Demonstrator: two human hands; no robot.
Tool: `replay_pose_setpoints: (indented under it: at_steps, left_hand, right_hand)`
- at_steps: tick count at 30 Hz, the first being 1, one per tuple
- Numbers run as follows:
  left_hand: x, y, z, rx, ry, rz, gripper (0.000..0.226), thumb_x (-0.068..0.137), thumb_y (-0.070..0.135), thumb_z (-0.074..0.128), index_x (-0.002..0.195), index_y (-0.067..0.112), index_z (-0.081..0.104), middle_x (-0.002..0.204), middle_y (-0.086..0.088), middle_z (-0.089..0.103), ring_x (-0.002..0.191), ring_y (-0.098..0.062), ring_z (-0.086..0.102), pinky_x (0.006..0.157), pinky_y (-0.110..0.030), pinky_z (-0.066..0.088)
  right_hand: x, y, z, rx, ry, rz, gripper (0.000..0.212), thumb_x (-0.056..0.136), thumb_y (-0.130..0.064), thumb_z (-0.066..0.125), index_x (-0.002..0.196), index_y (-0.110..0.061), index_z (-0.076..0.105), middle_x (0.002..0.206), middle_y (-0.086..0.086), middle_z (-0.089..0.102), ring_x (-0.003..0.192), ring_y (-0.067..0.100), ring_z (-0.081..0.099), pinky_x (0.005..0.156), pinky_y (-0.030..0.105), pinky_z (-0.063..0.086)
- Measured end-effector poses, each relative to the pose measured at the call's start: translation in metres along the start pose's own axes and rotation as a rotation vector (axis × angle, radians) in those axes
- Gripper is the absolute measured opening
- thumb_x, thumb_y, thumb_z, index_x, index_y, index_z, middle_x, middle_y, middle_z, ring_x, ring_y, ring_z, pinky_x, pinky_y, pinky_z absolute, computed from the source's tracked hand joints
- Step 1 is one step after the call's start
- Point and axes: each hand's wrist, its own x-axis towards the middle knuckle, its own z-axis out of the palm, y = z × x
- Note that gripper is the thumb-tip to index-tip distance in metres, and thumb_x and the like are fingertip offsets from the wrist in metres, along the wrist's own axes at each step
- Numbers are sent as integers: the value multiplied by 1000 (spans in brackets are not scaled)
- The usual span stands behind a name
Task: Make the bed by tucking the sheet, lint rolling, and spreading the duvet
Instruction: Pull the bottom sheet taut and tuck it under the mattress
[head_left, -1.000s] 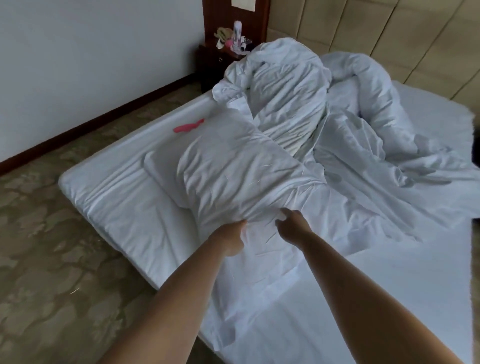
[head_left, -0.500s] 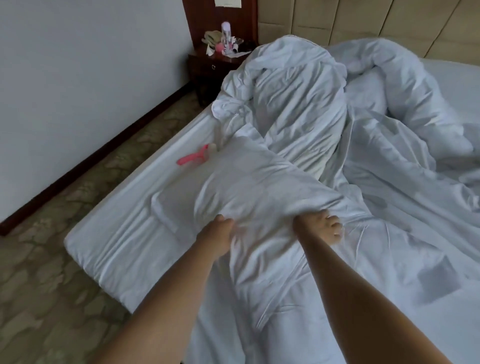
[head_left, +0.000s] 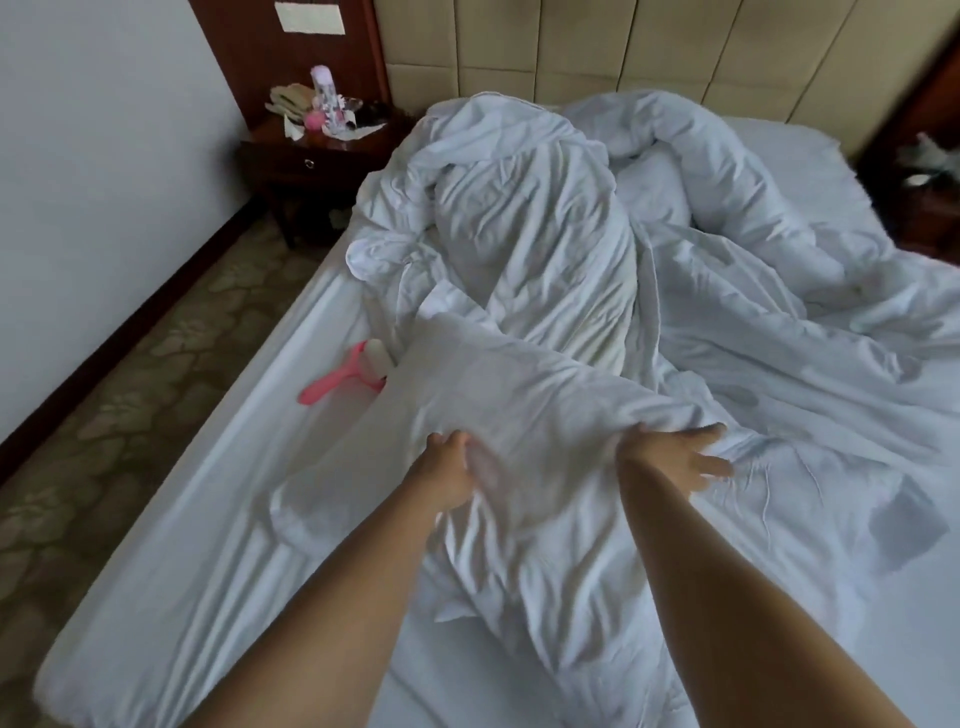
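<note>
Duvet (head_left: 519, 395): left hand (head_left: 447, 470) gripping a fold, fingers clamped; right hand (head_left: 680, 457) pressing, fingers apart; advisably drawing evenly, sparing lint roller (head_left: 345, 374) beside it

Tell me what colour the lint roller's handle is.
Pink; the lint roller lies on the sheet, clearest in the head view.

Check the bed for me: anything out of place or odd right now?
Yes. The pink lint roller lies on the sheet near the bed's left edge, its head partly under the duvet. The duvet is bunched in a heap toward the headboard, not spread. Nothing looks spilled or damaged.
</note>
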Motion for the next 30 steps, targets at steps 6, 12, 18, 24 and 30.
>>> replay_pose_setpoints:
  at_steps: [6,12,18,24,30]
  left_hand:
    - [3,-11,-31,17,-216,196,81,89,24,63,153,18,13,157,-11,14,142,-24,25,110,-28,28]
    - [9,11,-57,40,-273,318,84,86,23,69,153,18,17,157,-8,20,141,-21,29,109,-23,29]
    - [23,31,-88,79,-207,316,90,86,31,68,154,20,9,156,-10,16,143,-26,23,112,-30,23]
    - [53,46,-124,135,-97,250,101,79,41,74,153,28,7,160,-8,-12,145,-31,18,114,-37,25]
    - [102,39,-109,220,-137,263,89,84,41,68,153,31,13,160,-10,1,141,-32,27,113,-35,28]
  right_hand:
    - [-38,-18,-10,70,-113,44,71,97,-18,45,151,-6,1,156,20,12,141,35,21,114,44,18]
    - [-56,-85,-21,-26,26,-198,43,95,-10,45,135,1,36,133,20,52,124,35,49,102,38,37]
    - [-65,-150,-22,-50,-22,-496,27,85,0,42,108,-2,57,110,14,62,107,32,56,82,30,40]
    - [-63,-201,-1,44,-84,-686,38,89,-3,38,121,-14,54,115,11,61,108,29,56,82,30,39]
    - [-1,-201,32,-238,-57,-557,39,92,-16,45,130,-15,51,137,17,42,127,33,41,105,38,33]
